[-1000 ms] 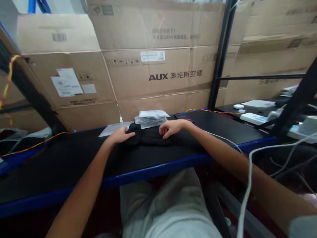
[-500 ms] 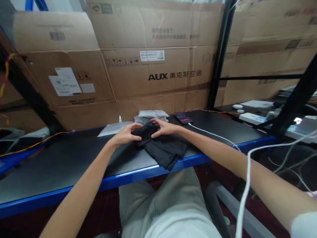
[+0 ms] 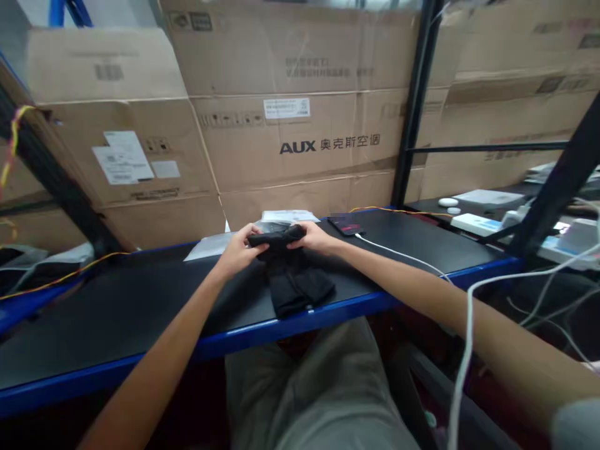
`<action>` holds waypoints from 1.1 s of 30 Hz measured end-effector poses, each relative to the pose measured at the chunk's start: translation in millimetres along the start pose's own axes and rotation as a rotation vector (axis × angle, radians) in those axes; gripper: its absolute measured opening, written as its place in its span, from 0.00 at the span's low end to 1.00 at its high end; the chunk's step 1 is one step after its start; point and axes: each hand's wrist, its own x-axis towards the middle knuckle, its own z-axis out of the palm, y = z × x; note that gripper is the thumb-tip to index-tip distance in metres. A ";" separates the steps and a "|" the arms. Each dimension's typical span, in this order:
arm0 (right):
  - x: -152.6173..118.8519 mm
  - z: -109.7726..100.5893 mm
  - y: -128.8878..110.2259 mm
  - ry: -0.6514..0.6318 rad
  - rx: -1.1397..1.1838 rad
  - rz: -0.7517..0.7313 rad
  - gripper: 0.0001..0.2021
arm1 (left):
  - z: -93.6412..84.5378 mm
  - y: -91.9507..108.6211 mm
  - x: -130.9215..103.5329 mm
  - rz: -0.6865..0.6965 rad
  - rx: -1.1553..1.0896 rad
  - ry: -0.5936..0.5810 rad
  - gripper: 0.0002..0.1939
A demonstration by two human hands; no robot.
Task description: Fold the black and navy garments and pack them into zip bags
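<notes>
A black piece of cloth, looking like a garment [image 3: 300, 289], hangs between my hands and rests on the dark tabletop [image 3: 154, 300] near its blue front edge. My left hand [image 3: 240, 250] pinches the upper left end of the cloth, thumb below and fingers above. At the upper right end, my right hand [image 3: 313, 237] grips it with the fingers closed. The held part is bunched into a band between both hands. Its lower part lies folded, reaching almost to the table's edge. The garment's exact kind cannot be made out.
Behind my hands lie flat plastic-wrapped packages [image 3: 288, 216] and a pale bag [image 3: 206, 246]. A phone [image 3: 345, 225] with a white cable [image 3: 403, 253] rests at the right. Large cardboard sheets [image 3: 300, 169] stand along the back, beside black shelf posts [image 3: 415, 112].
Both hands have raised the upper end of the cloth and drawn it into a band. The lower part has swung left and straightened, lying further onto the table.
</notes>
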 end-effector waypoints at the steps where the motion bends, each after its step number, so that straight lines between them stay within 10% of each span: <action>1: 1.6 -1.3 0.6 0.008 -0.044 -0.081 0.13 | 1.2 0.5 0.1 0.080 0.052 0.013 0.09; 6: 4.7 -19.9 -0.2 -0.250 -0.314 -0.352 0.11 | 5.7 2.8 -2.8 0.356 0.300 -0.100 0.09; 12: 1.8 -44.9 -1.4 -0.462 -0.409 -0.146 0.19 | 3.4 6.8 -6.8 0.265 0.361 -0.490 0.10; 18: -2.3 -38.8 -9.2 -0.439 -0.442 0.051 0.35 | 0.8 1.8 -4.3 0.029 0.283 -0.259 0.27; 24: -7.1 -31.8 -18.3 -0.463 -0.652 0.201 0.37 | -3.2 -4.0 -4.7 -0.176 0.357 -0.445 0.31; 33: -6.0 -28.3 -18.0 -0.266 -0.505 -0.064 0.27 | 2.8 -16.7 0.4 -0.059 0.004 -0.193 0.28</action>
